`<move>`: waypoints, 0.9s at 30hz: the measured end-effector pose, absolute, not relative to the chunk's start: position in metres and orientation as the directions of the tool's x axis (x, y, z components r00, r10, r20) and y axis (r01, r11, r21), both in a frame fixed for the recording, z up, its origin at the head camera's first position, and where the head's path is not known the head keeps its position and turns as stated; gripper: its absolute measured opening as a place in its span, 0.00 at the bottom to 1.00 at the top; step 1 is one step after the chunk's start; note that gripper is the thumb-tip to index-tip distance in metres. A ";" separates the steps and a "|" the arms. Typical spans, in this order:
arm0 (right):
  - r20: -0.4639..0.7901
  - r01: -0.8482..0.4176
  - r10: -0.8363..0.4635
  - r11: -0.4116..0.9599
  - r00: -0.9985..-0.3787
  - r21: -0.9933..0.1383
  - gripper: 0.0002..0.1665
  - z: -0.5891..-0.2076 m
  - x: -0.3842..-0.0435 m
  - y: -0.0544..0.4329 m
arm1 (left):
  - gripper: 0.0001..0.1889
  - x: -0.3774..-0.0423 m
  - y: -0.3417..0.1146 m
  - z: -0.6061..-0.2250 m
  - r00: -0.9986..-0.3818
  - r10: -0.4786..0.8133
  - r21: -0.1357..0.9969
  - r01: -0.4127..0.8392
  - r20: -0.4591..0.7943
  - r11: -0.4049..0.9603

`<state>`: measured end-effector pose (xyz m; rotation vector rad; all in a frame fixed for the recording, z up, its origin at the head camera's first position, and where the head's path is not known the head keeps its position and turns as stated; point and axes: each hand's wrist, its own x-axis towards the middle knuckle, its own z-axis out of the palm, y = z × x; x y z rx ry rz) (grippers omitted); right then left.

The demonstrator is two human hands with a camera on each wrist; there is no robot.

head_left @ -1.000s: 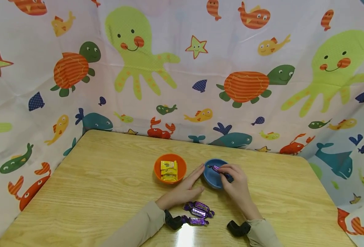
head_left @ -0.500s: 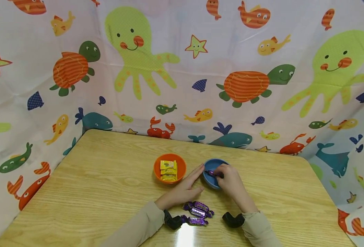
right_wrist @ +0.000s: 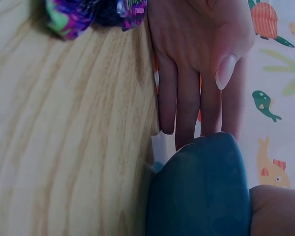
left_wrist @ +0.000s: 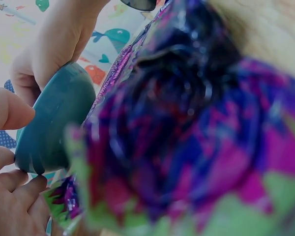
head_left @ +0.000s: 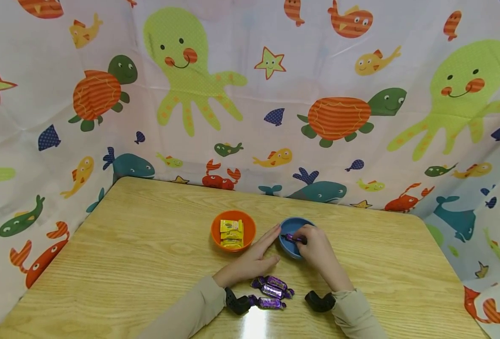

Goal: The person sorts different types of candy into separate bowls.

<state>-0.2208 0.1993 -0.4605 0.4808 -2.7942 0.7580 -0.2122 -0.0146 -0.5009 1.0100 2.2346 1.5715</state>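
Note:
In the head view, my right hand (head_left: 319,247) reaches over the near right rim of a small blue bowl (head_left: 294,225). Its fingers pinch a purple-wrapped candy (head_left: 290,238) low inside the bowl. My left hand (head_left: 254,261) lies with straight fingers, their tips at the bowl's left side. From the right wrist, those extended fingers (right_wrist: 188,98) show right at the bowl's edge, while the bowl hides most of my right hand. Several more purple twist-wrapped candies (head_left: 272,292) lie beside my left wrist; one fills much of the left wrist view, blurred.
Left of the blue bowl stands an orange bowl (head_left: 250,229) holding several yellow packets (head_left: 232,234). A wooden table (head_left: 156,245) carries everything. Behind it hangs a cloth (head_left: 250,28) printed with sea animals.
My right hand has lowered the candy from above the blue bowl down into it, and over the last half second it stays nearly still. The left hand keeps its place.

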 end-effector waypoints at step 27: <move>0.507 -0.636 -0.391 0.563 -0.768 -0.528 0.13 -0.446 -0.157 0.194 | 0.39 -0.214 -0.015 -0.504 -0.736 0.646 0.886 0.419 0.204 0.197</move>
